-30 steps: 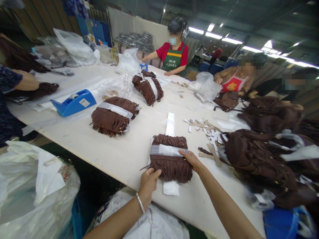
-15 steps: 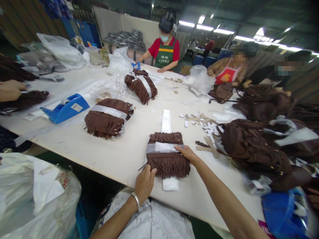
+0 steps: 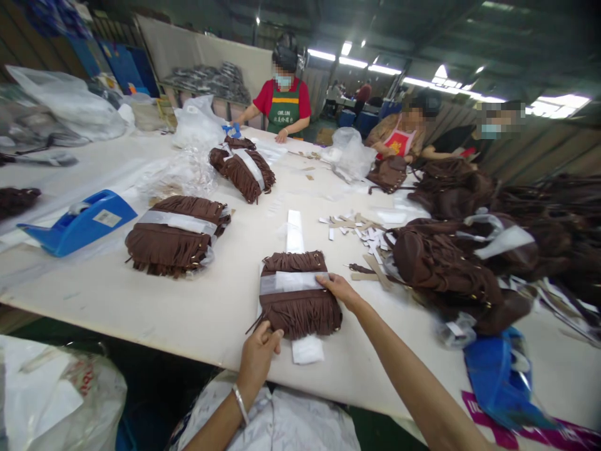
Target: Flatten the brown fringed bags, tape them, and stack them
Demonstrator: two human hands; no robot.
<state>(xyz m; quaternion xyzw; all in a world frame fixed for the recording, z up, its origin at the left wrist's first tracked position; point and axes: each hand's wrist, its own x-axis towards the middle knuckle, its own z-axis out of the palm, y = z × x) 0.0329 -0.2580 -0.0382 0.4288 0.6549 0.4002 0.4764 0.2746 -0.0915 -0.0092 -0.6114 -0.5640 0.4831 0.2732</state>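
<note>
A brown fringed bag [image 3: 300, 316] lies on the table right in front of me, with a pale wrapping band [image 3: 293, 283] across its middle. My right hand [image 3: 337, 288] grips the bag's right side at the band, thumb on top. At the lower left corner, my left hand [image 3: 259, 349] has its fingers curled against the bag's edge, where thin brown strands stick out. A white strip [image 3: 295, 233] runs beneath the bag and shows above and below it. Its underside is hidden.
Left of it lie a banded fringed bag [image 3: 171, 244], another farther back [image 3: 248, 175], and a blue tape dispenser [image 3: 87, 219]. To the right are scattered paper strips [image 3: 373, 238], piled brown bags [image 3: 441, 269] and a second blue dispenser [image 3: 500, 376]. A co-worker [image 3: 286, 106] stands across the table [image 3: 188, 313].
My view has turned to the right, so everything sits farther left in the picture. Both hands keep nearly the same places on the bag. A hand at the far left has left the view.
</note>
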